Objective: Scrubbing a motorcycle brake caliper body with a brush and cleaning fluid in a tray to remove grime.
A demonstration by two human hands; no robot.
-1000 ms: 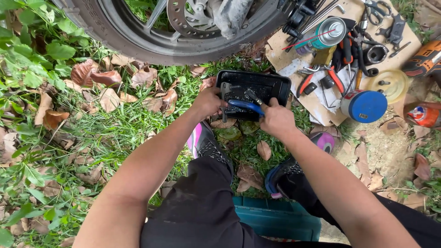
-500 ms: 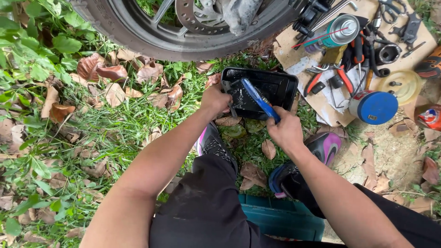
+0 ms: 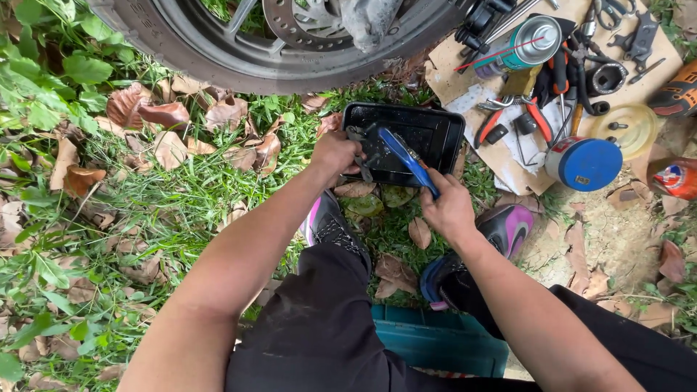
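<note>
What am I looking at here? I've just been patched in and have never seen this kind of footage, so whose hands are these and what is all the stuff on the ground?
This is one view from a camera on a person's head, looking down at their own arms, dark trousers and shoes. There is no machine. The left hand grips a small dark metal part over a black tray on the grass; I cannot tell what the part is. The right hand holds a blue-handled tool, probably a brush, pointed into the tray. Above is a motorcycle wheel with its brake disc. To the right, on cardboard, lie a spray can, red-handled pliers, other hand tools and a blue-lidded tub. The person seems to sit on a teal crate.
</note>
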